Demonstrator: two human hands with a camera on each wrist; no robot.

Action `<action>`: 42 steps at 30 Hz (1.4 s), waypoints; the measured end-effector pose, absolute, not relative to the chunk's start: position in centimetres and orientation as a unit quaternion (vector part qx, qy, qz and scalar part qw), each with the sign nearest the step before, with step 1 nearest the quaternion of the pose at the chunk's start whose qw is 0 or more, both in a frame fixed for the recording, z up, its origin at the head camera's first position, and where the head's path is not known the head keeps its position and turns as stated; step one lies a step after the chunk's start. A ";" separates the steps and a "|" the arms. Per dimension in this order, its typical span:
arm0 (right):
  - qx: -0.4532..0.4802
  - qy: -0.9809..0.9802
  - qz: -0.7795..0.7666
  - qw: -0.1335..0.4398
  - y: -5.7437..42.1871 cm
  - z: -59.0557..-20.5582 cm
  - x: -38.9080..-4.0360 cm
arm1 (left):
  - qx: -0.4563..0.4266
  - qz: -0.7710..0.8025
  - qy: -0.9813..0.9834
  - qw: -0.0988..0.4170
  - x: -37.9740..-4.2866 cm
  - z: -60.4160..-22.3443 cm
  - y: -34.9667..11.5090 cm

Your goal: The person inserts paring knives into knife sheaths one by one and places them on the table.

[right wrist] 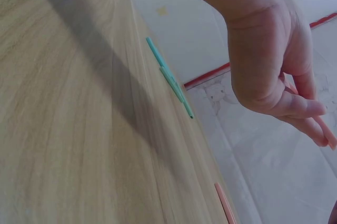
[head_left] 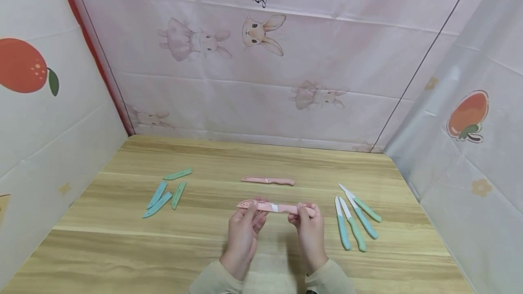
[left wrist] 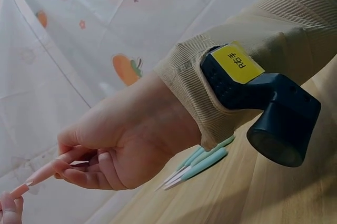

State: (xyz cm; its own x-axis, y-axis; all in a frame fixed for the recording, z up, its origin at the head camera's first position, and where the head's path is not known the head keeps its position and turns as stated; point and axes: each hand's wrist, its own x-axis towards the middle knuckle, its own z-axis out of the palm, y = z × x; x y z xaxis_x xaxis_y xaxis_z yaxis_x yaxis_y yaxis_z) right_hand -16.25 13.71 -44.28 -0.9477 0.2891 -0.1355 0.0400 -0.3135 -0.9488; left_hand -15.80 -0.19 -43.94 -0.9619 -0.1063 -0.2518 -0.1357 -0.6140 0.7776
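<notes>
A pink paring knife [head_left: 288,209] is held above the table between both hands, its blade mostly inside a pink sheath [head_left: 245,203]. A short strip of bare blade [head_left: 275,208] shows between sheath and handle. My left hand [head_left: 242,232] pinches the sheath between thumb and fingers. With thumb and fingers, my right hand [head_left: 311,235] grips the end of the handle. The left wrist view shows the right hand [left wrist: 124,137] from the side, and the right wrist view shows the left hand [right wrist: 268,61]. Beyond the hands lies another pink knife [head_left: 282,181] in its sheath [head_left: 254,179].
On the wooden table [head_left: 122,248], several blue and green sheaths, such as a blue sheath [head_left: 157,205] and a green sheath [head_left: 178,195], lie at the left. Several bare-bladed knives, including a green knife [head_left: 356,232], lie close by the right hand. A printed curtain [head_left: 245,103] backs the table.
</notes>
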 end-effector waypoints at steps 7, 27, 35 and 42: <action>-0.143 -0.584 0.795 0.079 13.5 -44.2 -16.2 | -0.136 0.889 0.436 0.013 -15.7 -44.0 -0.1; -0.103 -0.568 0.815 0.045 13.9 -44.4 -16.4 | -0.086 0.861 0.500 0.043 -16.4 -44.1 -1.3; -0.106 -0.572 0.813 0.014 15.1 -44.1 -17.6 | -0.093 0.841 0.532 0.042 -18.6 -44.2 -4.4; -0.139 -0.579 0.802 0.044 15.9 -44.1 -19.5 | -0.110 0.818 0.563 -0.027 -20.9 -44.3 -6.2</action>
State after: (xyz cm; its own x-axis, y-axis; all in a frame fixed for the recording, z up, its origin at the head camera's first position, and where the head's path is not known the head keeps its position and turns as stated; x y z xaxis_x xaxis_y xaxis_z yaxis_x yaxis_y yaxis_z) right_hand -19.47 15.88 -44.06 -0.9576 0.2317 -0.1712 0.0893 -0.3262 -0.9411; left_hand -20.94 -6.18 -44.32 -0.9741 -0.1693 -0.1499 -0.0795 -0.3640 0.9280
